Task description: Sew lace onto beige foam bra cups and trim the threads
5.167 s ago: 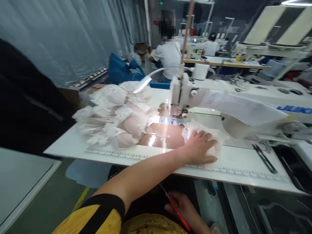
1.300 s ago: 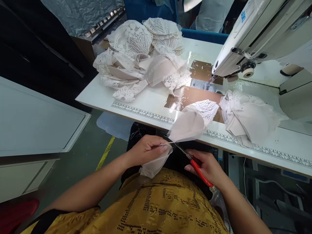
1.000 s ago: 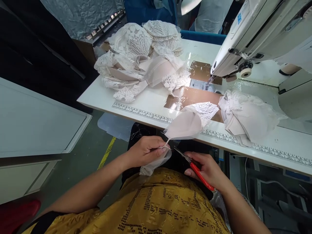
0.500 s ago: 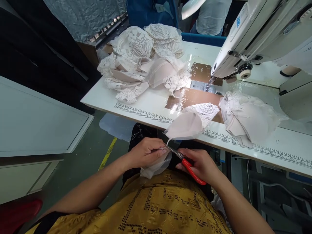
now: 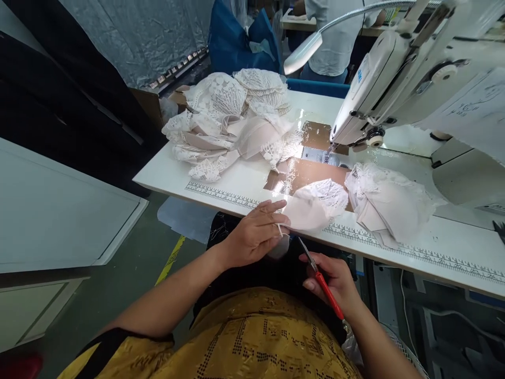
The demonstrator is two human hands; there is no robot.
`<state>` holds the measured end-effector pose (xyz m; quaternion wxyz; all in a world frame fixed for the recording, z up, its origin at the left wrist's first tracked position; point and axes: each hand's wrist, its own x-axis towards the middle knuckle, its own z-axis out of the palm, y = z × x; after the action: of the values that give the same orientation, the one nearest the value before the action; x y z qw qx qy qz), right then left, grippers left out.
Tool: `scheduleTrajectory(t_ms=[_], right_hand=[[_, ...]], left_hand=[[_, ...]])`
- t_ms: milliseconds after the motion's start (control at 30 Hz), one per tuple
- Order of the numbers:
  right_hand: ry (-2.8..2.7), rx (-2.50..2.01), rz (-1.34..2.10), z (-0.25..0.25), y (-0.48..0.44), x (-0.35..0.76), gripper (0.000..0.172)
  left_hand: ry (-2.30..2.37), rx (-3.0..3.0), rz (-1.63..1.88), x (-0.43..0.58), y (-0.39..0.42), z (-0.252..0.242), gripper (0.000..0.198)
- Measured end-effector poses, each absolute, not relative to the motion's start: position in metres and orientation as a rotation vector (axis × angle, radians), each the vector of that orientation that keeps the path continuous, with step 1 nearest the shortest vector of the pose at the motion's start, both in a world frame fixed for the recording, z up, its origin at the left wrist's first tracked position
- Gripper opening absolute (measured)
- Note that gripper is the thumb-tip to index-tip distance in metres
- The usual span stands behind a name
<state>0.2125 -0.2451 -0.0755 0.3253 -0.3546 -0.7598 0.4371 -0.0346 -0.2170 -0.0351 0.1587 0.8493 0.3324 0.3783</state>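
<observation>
In the head view, my left hand (image 5: 258,231) holds the near edge of a beige bra cup with white lace (image 5: 311,213) at the front of the table, fingers over the fabric. A thin white strip dangles by its fingertips, and part of a sheer piece (image 5: 280,247) shows below. My right hand (image 5: 333,281) is closed around red-handled scissors (image 5: 327,292). Their blades point up and left, just below the cup and apart from it. What my left thumb presses on is hidden.
A sewing machine (image 5: 366,95) stands at the back right, with a lamp (image 5: 303,52) beside it. Piled lace cups (image 5: 236,121) lie left, and another stack (image 5: 389,202) lies right. A ruler strip (image 5: 430,255) runs along the table's front edge. A person (image 5: 333,37) is beyond.
My left hand has moved up and slightly right from the sheer fabric onto the cup's edge. My right hand has drawn the scissors down and right, away from the white strip. The camera view has tilted up.
</observation>
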Motion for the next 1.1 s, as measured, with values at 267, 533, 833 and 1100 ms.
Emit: scheduleTrajectory(t_ms=[267, 533, 833, 1100], right_hand=[[-1.953, -0.774, 1.044, -0.075, -0.259, 0.238, 0.038], [-2.18, -0.909, 1.34, -0.059, -0.258, 0.225, 0.029], [-2.099, -1.155, 1.442, -0.079, -0.263, 0.238, 0.037], [-2.09, -1.11, 1.641, -0.076, -0.264, 0.228, 0.033]], left_hand=[[0.812, 1.558, 1.549, -0.048, -0.221, 0.012, 0.024], [0.697, 1.665, 0.717, -0.052, -0.237, 0.0, 0.019], [0.828, 1.677, 0.739, -0.052, -0.246, -0.036, 0.019], [0.827, 1.709, 0.786, -0.048, -0.245, -0.045, 0.02]])
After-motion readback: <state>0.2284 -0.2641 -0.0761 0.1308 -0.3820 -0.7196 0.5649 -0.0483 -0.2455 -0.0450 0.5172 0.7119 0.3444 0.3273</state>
